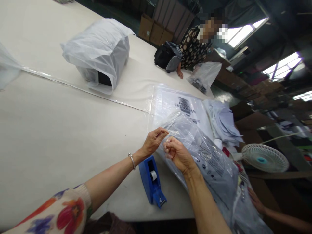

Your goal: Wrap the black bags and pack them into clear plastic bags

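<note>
While cartons [146,26] stand in dimness beyond, the pale table [70,136] bears plastic bags [207,156].

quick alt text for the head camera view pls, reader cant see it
A person's left hand and right hand are close together, fingers pinched, by a clear printed plastic bag on a pale table. A blue tape dispenser sits nearby; across the table are a translucent white bag and a co-worker in a spotted top.
</note>
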Motion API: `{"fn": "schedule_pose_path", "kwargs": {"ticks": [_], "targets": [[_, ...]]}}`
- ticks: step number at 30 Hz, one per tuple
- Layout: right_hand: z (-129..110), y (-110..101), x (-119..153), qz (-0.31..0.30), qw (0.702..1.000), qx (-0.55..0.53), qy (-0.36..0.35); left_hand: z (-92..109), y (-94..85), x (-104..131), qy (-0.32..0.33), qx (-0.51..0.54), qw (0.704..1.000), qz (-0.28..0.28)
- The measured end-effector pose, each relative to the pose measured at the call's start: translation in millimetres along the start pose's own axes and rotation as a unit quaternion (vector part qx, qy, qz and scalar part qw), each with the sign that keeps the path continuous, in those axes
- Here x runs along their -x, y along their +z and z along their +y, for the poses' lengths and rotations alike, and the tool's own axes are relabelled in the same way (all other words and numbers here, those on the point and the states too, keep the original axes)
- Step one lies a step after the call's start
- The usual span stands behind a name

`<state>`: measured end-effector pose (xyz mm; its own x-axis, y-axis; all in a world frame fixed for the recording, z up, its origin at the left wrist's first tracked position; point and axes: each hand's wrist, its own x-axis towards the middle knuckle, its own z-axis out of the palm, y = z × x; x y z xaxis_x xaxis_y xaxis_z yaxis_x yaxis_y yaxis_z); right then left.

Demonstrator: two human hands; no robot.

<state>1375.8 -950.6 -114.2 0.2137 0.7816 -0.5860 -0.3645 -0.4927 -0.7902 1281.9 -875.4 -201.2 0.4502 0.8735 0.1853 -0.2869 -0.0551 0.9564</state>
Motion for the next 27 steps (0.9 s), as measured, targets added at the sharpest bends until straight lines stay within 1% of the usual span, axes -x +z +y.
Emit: {"fn": "schedule_pose_path", "kwargs": {"ticks": [3, 6, 9, 11, 14, 17, 19, 20, 22, 25, 27], "targets": [[-2, -3, 3, -0.032, 0.999, 0.007, 0.030, 3, 4.0, 2, -0.011, 0.016, 1.000, -0.020], [-4, -7, 5, -0.035, 0.994, 0.098, 0.038, 7, 6.7, 3, -0.007, 0.009, 0.999, -0.030], [-6, -11, 12, -0.021, 0.975, 0.219, 0.004, 9, 5.1, 3, 0.002, -0.011, 1.000, -0.017], [-5, -14, 18, -0.022, 0.968, 0.248, -0.035, 7, 2.7, 1, 0.001, -0.019, 1.000, -0.001], [3, -17, 25, -0.016, 0.977, 0.200, -0.076, 5, 0.8, -1, -0.007, -0.013, 1.000, 0.001], [15, -17, 27, 0.032, 0.982, 0.135, -0.128, 4, 2.3, -2, -0.022, 0.003, 1.000, 0.001], [21, -16, 28, 0.053, 0.983, 0.102, -0.145, 5, 4.3, -2, -0.026, 0.005, 1.000, 0.004], [22, -15, 28, 0.053, 0.984, 0.094, -0.142, 5, 5.3, -2, -0.025, 0.004, 1.000, 0.004], [21, -16, 31, 0.042, 0.988, 0.100, -0.111, 5, 7.4, -2, -0.022, 0.006, 1.000, 0.000], [14, -19, 36, 0.011, 0.985, 0.168, -0.039, 4, 10.6, 1, -0.019, 0.004, 1.000, -0.006], [8, -23, 41, -0.016, 0.973, 0.230, -0.014, 4, 12.1, 3, -0.015, -0.003, 1.000, -0.010]]}}
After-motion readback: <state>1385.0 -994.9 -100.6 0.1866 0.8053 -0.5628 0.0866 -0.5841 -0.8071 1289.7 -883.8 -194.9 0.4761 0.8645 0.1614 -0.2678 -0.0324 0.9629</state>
